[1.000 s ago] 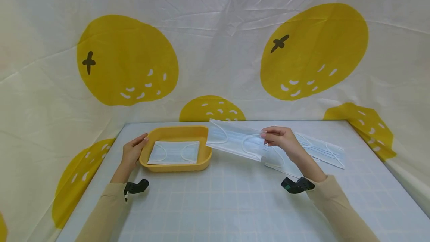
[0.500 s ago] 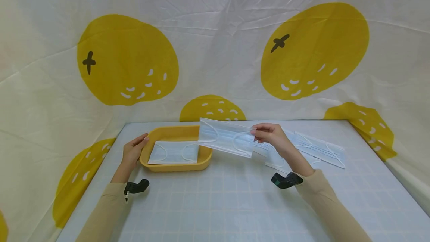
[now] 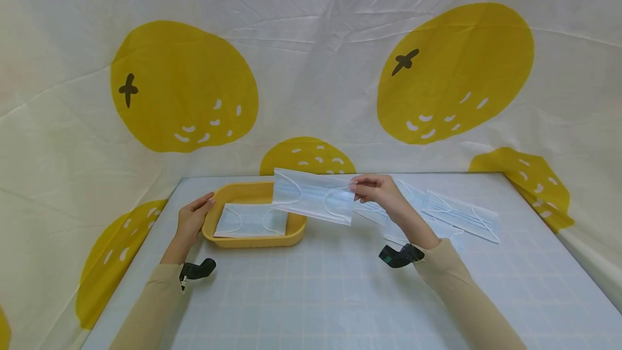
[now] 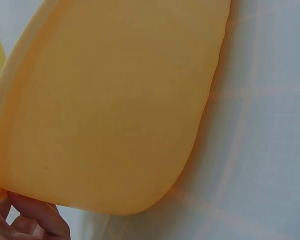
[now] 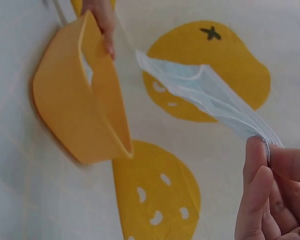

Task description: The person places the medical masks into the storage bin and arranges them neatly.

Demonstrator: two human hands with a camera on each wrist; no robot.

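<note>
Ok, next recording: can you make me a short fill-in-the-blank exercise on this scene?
1. In the head view, the right hand pinches the raised mask at its upper ____ corner.
2. The left hand grips the tray at its ____ end.
3. Another mask lies ____ the tray.
4. Loose masks lie to the tray's ____.

Missing words: right; left; inside; right.
</note>
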